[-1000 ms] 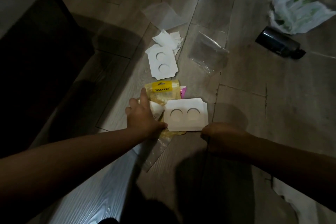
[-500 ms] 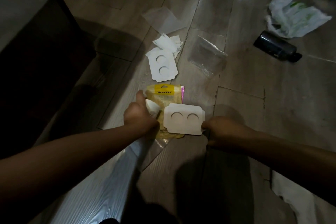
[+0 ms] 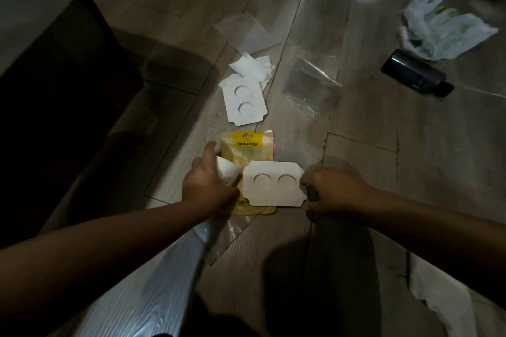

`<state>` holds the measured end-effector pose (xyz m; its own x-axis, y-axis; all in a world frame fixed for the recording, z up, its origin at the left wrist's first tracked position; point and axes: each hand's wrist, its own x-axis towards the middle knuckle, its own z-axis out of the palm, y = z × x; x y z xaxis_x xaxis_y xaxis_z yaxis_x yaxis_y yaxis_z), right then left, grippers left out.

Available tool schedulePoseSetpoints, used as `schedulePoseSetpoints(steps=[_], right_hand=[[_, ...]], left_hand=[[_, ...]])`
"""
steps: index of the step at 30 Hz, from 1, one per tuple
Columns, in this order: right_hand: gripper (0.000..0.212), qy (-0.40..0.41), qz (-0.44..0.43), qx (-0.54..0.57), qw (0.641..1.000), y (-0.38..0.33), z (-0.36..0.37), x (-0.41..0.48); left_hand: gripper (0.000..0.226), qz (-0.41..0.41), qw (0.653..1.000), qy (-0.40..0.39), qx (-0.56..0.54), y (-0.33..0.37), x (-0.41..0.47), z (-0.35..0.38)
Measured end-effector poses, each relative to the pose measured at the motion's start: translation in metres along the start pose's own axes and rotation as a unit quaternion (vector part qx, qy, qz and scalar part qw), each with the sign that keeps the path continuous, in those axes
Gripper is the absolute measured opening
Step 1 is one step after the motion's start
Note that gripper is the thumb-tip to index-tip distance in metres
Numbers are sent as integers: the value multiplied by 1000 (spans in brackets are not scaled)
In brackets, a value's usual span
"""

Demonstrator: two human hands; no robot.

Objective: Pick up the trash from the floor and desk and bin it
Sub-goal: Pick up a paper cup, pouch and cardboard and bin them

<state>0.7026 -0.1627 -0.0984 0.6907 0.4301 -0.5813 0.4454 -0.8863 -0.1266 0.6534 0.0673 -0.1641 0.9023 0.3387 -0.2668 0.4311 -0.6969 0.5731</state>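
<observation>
Trash lies scattered on a dim wooden floor. My left hand point(image 3: 208, 183) curls around a white scrap of paper point(image 3: 227, 169) beside a yellow packet point(image 3: 247, 152). On top of that packet rests a white card with two round cut-outs point(image 3: 273, 186). My right hand point(image 3: 334, 191) pinches the card's right edge. A crumpled clear plastic film point(image 3: 224, 232) pokes out from under my left wrist. A second white card point(image 3: 243, 102) lies farther away, with torn white paper bits point(image 3: 254, 67) just beyond it.
A clear plastic bag point(image 3: 309, 87) and a translucent sheet point(image 3: 246, 33) lie further out. A black bottle point(image 3: 413, 74) and a white plastic bag point(image 3: 443, 30) are at the far right. White paper point(image 3: 443, 295) sits at the bottom right. Dark furniture point(image 3: 54, 90) fills the left.
My left hand has closed around the white paper scrap that it was pressing on. My right hand has come up to the card's right edge and gripped it.
</observation>
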Motion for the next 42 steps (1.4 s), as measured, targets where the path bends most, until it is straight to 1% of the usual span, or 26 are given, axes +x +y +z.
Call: schedulePoseSetpoints(steps=[4,5,8,10,13,16,18,20,22,24,26,28,31,34,36,39,42], right_hand=[[55,2,-2,-2,1000,3,3,-1],[56,2,-1,0,1000,4,4,-1],[56,4,-2,0,1000,7,4,-2],[56,4,-3,-1,1000,7,3,-3],[51,7,-5,-6,1000,9,4,-4],[44,4,-2,-7,1000,10,5,-7],[41,3,2,-7,1000,11,6,-9],[39,2,6,-6,1000,12,7,-10],[36,-2,7,1,1000,14,9,-10],[36,-7,10,3,1000,16,11,-10],[39,-8,15,8,1000,19,13,-9],[42,-8,19,15,1000,21,15,-9],[46,-12,20,19,1000,23,17,-8],[47,-16,22,22,999,26,18,-7],[48,-21,25,29,999,28,18,-7],[49,-21,29,36,999,30,19,-7],[55,9,28,41,999,32,22,-6]], left_hand=[[105,-2,1000,0,-25,1,-1,-1],[100,-8,1000,6,-30,2,-2,-1],[74,-9,999,32,-23,3,-4,-2],[68,8,999,44,-15,2,-5,-2],[67,44,997,64,-27,0,-6,-6],[53,34,997,47,-53,-1,-4,-11],[50,20,999,25,-44,-1,-2,-12],[57,-6,999,-17,-39,2,0,-11],[70,-30,998,-55,-28,7,1,-9],[84,-19,996,-75,34,11,-1,-6],[92,-5,993,-88,83,16,-4,-3],[92,-9,993,-98,68,19,-5,-2],[85,-15,994,-100,48,22,-6,1],[82,-26,993,-116,26,24,-6,5],[82,-30,992,-118,29,26,-6,8],[86,-34,992,-102,64,28,-6,13],[97,-24,992,-92,84,32,-7,17]])
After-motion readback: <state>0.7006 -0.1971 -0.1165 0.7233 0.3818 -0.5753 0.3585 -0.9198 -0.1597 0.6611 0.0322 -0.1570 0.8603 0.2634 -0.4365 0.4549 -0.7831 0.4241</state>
